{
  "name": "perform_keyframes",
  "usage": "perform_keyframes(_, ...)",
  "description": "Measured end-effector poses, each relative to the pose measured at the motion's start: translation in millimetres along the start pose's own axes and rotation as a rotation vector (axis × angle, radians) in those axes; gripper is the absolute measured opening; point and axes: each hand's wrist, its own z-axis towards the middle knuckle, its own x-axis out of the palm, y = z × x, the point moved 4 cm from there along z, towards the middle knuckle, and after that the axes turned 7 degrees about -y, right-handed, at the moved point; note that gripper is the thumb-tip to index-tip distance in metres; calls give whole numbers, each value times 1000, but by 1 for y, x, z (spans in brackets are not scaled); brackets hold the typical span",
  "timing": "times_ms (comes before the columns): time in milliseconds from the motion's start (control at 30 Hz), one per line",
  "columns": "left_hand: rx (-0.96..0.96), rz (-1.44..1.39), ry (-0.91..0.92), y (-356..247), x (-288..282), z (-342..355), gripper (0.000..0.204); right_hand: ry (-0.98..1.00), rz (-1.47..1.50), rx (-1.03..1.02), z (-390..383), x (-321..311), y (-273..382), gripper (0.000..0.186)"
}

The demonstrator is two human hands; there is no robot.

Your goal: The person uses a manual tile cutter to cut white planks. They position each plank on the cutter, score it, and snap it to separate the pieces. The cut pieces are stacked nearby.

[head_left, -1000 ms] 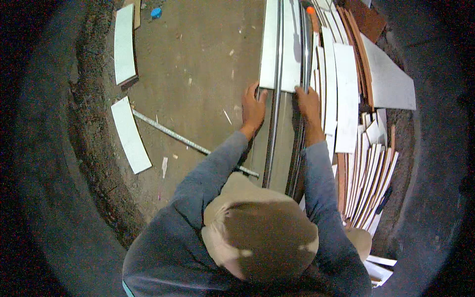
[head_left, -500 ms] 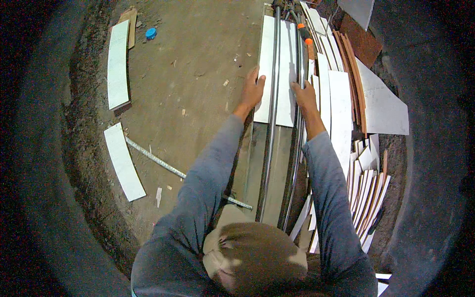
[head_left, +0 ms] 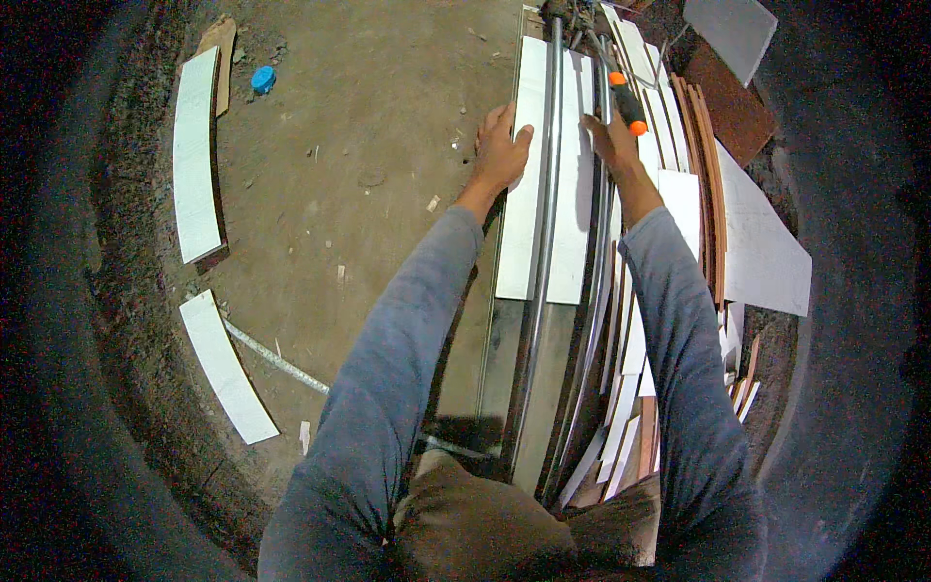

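A white board (head_left: 517, 252) lies under the long chrome rails (head_left: 552, 194) of a metal frame, whose bare grey bed (head_left: 529, 436) shows below it. My left hand (head_left: 501, 155) grips the board's left edge with bent fingers, thumb on top. My right hand (head_left: 617, 150) is closed at the right edge beside the right rail; its fingertips are partly hidden, so I cannot tell whether it holds board or rail. Just beyond it is a black-and-orange handle (head_left: 626, 102).
Stacked white and brown strips (head_left: 705, 194) and a large pale offcut (head_left: 761, 262) flank the frame on the right. On the dirty floor at left lie two white strips (head_left: 197, 155) (head_left: 227, 364), a brown offcut, a blue round object (head_left: 263, 80) and a long measuring strip (head_left: 272, 359).
Both hands have slid forward from the board's near corners to farther up its side edges. The whole scene has shifted downward in the view, showing more of the frame's far end.
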Motion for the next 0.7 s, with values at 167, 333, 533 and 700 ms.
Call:
perform_keyframes(167,0,-46,4,3,8,34,58,95,261,-104,47,7,-23,85)
perform_keyframes(333,-3,4,-106,3,19,35,52,-36,131,-267,47,5,-12,93)
perform_keyframes(533,-25,-27,-77,2,16,33,51,-95,95,-187,42,1,-9,81)
perform_keyframes(700,-59,-5,-26,1,15,33,51,-163,36,-341,68,8,-31,61)
